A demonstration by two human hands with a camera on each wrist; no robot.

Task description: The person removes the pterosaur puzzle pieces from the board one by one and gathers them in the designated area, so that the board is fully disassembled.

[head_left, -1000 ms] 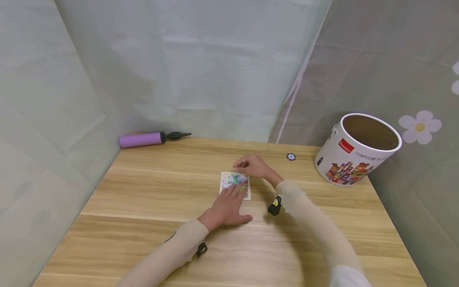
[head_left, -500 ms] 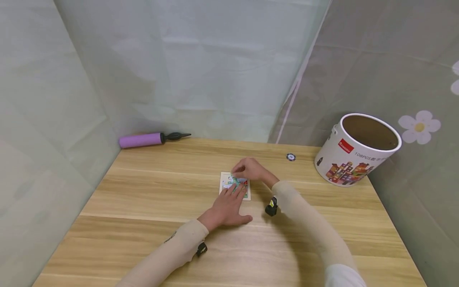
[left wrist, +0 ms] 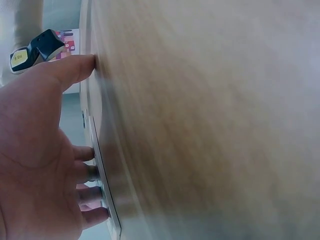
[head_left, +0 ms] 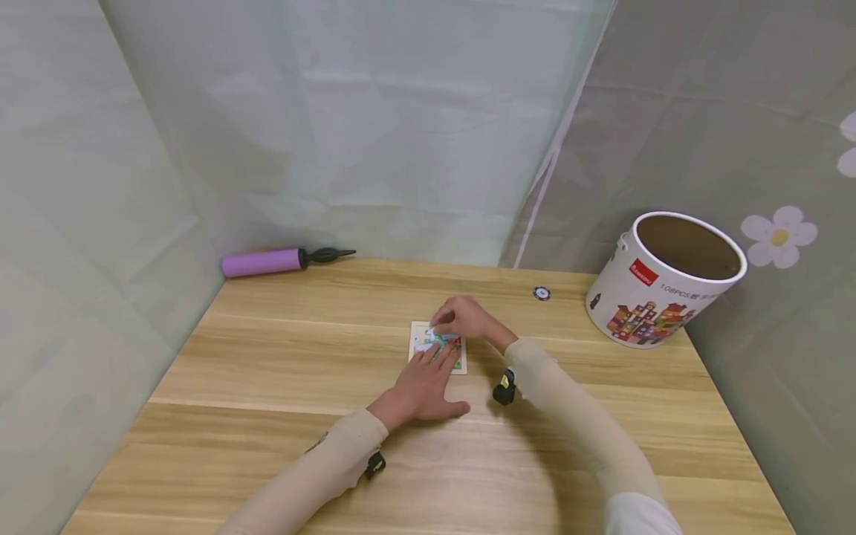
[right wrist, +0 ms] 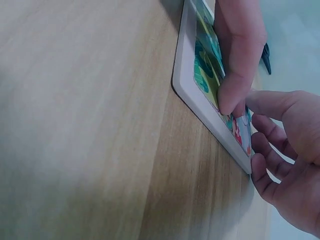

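A small jigsaw puzzle (head_left: pixel 461 367) with a pale raised frame and a colourful picture lies flat on the wooden table. My left hand (head_left: pixel 426 383) rests its spread, nearly straight fingers on the picture from the near side, and its thumb touches the table. At the puzzle's far edge my right hand (head_left: pixel 466 316) bends over, thumb and forefinger brought close together on the picture. The right wrist view shows the right thumb (right wrist: pixel 272 103) beside the left fingertips, with the other right fingers curled near the frame's corner. I cannot tell whether a piece is pinched there.
A purple hand pump (head_left: pixel 264 262) with a black nozzle lies at the back left. The poker chip (head_left: pixel 542 293) is toward the back right, left of a white printed bucket (head_left: pixel 611 316). Grey cloth walls (head_left: pixel 401 148) border the table.
My right hand has shifted slightly left and toward me, its fingertips drawing together over the puzzle's far edge. My left hand stays in place.
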